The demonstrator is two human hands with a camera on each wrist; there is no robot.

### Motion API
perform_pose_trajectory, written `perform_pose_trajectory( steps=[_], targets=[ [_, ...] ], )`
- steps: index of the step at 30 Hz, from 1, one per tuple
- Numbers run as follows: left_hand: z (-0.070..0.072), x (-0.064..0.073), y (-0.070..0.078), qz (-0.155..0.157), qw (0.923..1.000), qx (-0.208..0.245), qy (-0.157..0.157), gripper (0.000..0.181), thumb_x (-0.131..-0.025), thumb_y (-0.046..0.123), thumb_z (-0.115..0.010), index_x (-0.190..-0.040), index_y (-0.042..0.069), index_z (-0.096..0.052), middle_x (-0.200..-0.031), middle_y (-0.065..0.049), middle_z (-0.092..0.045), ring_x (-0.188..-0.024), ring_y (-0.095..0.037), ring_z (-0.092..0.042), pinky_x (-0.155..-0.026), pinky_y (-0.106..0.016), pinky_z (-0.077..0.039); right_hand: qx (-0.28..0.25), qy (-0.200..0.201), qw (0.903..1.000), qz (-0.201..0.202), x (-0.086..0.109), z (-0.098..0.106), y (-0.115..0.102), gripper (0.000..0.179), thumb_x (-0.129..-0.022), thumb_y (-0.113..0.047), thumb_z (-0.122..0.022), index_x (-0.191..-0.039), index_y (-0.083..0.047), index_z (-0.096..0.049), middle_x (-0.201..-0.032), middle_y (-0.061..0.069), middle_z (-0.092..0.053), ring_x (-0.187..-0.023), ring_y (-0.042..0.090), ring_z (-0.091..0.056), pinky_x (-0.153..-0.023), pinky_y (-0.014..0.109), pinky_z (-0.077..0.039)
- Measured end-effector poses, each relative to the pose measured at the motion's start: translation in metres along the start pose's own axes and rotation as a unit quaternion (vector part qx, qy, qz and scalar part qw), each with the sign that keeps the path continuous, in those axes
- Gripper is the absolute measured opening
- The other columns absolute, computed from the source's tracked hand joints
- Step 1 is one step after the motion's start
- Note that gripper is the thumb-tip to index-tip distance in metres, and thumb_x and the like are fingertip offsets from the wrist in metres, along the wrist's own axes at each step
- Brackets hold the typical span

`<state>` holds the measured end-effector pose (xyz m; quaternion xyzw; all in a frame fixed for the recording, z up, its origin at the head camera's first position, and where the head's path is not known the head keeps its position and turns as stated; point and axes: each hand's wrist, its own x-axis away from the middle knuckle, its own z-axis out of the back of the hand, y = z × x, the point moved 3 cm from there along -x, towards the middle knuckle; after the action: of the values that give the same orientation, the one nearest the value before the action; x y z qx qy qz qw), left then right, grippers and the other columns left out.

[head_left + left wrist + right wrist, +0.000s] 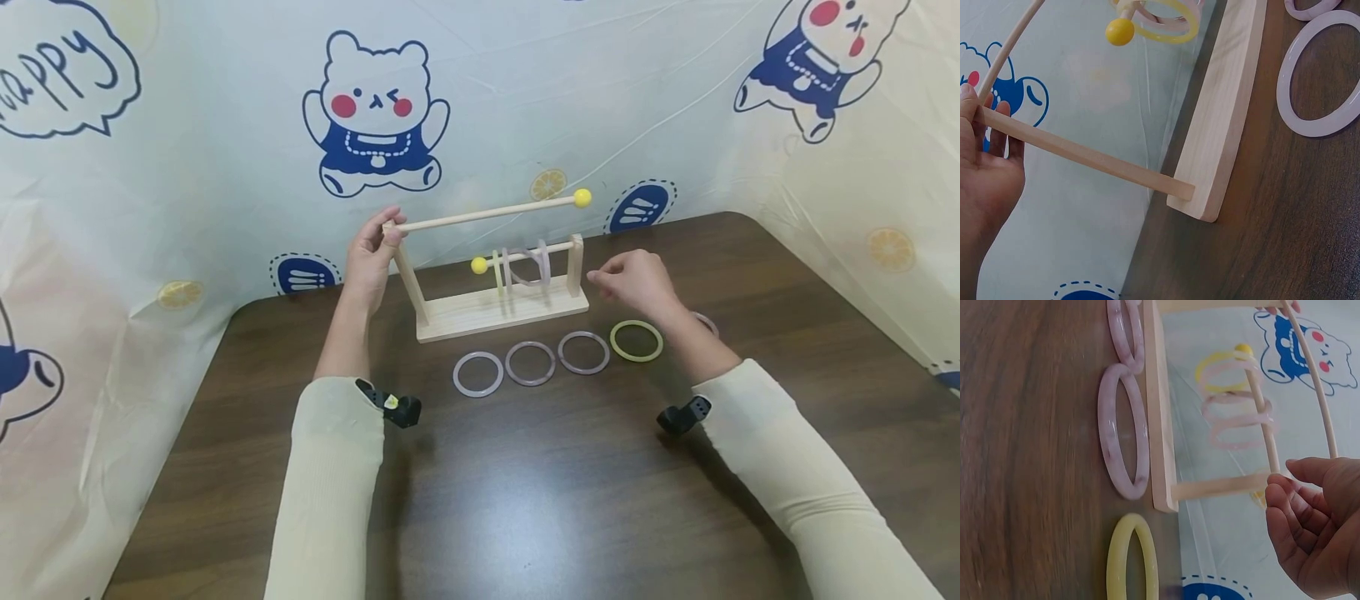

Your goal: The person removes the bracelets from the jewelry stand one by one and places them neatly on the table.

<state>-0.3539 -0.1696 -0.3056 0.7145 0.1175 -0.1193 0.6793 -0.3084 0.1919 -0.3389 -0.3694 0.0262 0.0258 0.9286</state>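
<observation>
My left hand (369, 258) grips the top of the left post of a wooden bangle stand (502, 310), where the upper rod (487, 215) with its yellow ball end begins. Pale purple bangles (543, 262) and a yellow bangle (497, 271) hang on the lower rod, which comes from the right post. Just right of that post, my right hand (637, 282) hovers with loosely curled fingers and nothing between them. In the right wrist view, thumb and fingertips (1277, 481) are a little apart, near the lower rod's post end.
Along the front of the stand lie three pale purple bangles (530, 364) and a yellow-green bangle (637, 341). Another pinkish bangle (706, 323) is partly hidden by my right forearm. A printed curtain (480, 108) hangs behind the brown table (480, 500).
</observation>
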Motion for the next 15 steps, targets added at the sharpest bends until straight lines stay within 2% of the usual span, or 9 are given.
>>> perform_pose_trajectory(
  steps=[11, 15],
  targets=[
    [0.000, 0.000, 0.001, 0.004, 1.0000, -0.004, 0.001, 0.035, -0.091, 0.017, -0.056, -0.127, 0.013, -0.056, -0.118, -0.001, -0.056, -0.107, -0.015, -0.052, -0.102, -0.032, -0.034, 0.004, 0.004, 0.9996, 0.029, -0.002, -0.012, -0.020, 0.023, -0.086, -0.024, -0.065, -0.088, -0.003, -0.072, -0.063, 0.005, -0.064, -0.059, 0.018, -0.054, -0.051, 0.029, -0.036],
    [-0.001, 0.000, 0.000, 0.006, 1.0000, -0.006, 0.002, 0.036, -0.091, 0.017, -0.056, -0.127, 0.013, -0.056, -0.118, 0.000, -0.057, -0.107, -0.016, -0.052, -0.102, -0.031, -0.034, 0.000, -0.002, 0.9995, 0.031, -0.001, -0.017, -0.026, 0.024, -0.087, -0.026, -0.065, -0.088, -0.004, -0.072, -0.063, 0.005, -0.064, -0.058, 0.018, -0.053, -0.051, 0.028, -0.036]
  ],
)
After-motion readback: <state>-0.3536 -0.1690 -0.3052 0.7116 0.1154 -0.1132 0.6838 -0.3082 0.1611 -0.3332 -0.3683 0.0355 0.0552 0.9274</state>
